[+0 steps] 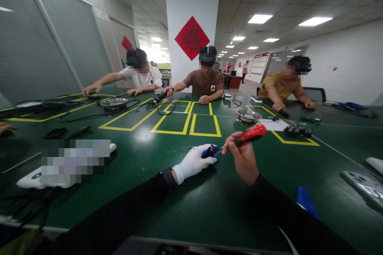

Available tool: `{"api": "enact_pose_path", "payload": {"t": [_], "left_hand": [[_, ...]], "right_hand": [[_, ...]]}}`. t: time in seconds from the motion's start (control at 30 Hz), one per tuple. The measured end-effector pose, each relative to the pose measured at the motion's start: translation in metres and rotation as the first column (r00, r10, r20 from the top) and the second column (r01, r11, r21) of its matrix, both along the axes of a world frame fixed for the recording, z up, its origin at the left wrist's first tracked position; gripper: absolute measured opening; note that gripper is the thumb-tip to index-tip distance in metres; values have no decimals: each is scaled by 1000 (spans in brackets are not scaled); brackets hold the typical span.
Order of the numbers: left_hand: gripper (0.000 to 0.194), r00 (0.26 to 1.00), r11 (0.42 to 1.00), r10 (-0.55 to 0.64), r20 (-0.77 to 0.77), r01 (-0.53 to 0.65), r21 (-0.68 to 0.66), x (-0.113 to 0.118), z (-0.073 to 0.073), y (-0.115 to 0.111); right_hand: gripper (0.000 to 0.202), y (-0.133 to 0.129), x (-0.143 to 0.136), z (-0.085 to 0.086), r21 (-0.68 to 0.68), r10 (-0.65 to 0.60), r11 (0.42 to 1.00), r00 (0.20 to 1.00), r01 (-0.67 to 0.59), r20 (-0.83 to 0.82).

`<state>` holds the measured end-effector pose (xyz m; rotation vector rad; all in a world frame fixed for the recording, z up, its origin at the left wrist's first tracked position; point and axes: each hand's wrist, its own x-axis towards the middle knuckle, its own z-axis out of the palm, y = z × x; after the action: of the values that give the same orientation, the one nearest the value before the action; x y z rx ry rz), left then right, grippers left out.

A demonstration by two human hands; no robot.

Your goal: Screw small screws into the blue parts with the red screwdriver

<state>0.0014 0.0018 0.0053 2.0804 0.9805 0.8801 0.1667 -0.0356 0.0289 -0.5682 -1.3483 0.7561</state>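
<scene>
My left hand [196, 162], in a white glove with blue fingertips, is closed around a small black part [212, 150] with a round upright end, just above the green table. My bare right hand [243, 156] grips a screwdriver [250, 134] by its red and black handle. The screwdriver's thin shaft [220, 152] points left, and its tip reaches the black part, where my fingers hide the exact contact. A short dark chain or cord [190, 148] shows behind the left glove.
The green table [143, 191] bears yellow tape rectangles [206, 133]. Metal bowls [249, 116] [113, 103], black parts [298, 130], cables [161, 107] and a white case [74, 163] lie about. A blue glove-like piece [307, 201] and a phone [363, 187] are at right. Three headset-wearing people sit opposite.
</scene>
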Motion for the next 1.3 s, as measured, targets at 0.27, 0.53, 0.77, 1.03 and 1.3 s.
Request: {"api": "enact_pose_path", "payload": {"t": [0.27, 0.53, 0.77, 1.03, 1.3], "left_hand": [[44, 1000, 998, -7, -8, 6, -63, 0, -2, 1], [50, 999, 994, -40, 11, 41, -100, 0, -6, 1], [83, 984, 959, 136, -114, -102, 263, -3, -4, 4], [88, 981, 951, 143, -134, -99, 293, -3, -8, 6], [93, 960, 939, 230, -162, -176, 295, -4, -12, 9]], "right_hand": [[24, 2, 6, -1, -1, -105, 994, 963, 109, 250], [31, 16, 10, -10, -202, -269, 950, 952, 238, -145], [35, 32, 30, -13, -448, -273, 894, 815, 19, -510], [27, 33, 31, -15, -457, -151, 877, 821, -146, -551], [31, 35, 25, -22, -504, -169, 860, 887, -80, -430]]}}
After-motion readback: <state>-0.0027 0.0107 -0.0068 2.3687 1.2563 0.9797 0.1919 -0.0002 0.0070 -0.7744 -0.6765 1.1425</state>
